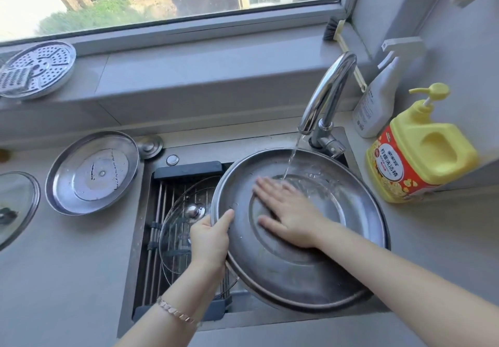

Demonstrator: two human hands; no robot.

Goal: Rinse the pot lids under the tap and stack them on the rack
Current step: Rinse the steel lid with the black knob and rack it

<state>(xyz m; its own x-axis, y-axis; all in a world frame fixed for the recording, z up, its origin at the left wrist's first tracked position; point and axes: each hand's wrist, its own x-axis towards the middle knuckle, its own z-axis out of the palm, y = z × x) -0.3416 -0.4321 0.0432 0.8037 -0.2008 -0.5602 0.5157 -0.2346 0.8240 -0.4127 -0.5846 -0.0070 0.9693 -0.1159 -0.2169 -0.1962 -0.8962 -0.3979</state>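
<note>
- The big steel lid (297, 273) is held tilted over the right part of the sink (132, 252), hollow side up, under the tap (328, 95).
- A thin stream of water (291, 159) falls from the spout onto the far part of the lid's inside, just beyond the fingertips of the right hand.
- The left hand (210, 238) grips the lid's left rim, thumb on top and fingers curled beneath.
- The right hand (291, 214) lies flat on the lid's inner face, fingers straight and slightly spread, pointing far-left.
- Left of the held lid, a glass lid (178, 238) with a shiny knob lies on the wire rack (162, 206) set across the sink's left part; the steel lid overlaps its right edge.
- On the counter (67, 279) left of the sink, a smaller steel lid (91, 172) rests hollow side up.
- Another glass lid (16, 209) lies at the left edge of view.
- A perforated steamer tray (36, 68) sits on the windowsill, far left.
- Right of the tap stand a white spray bottle (378, 98) and, nearer, a yellow pump bottle (421, 155).
- A bracelet (175, 311) circles the left wrist.
</note>
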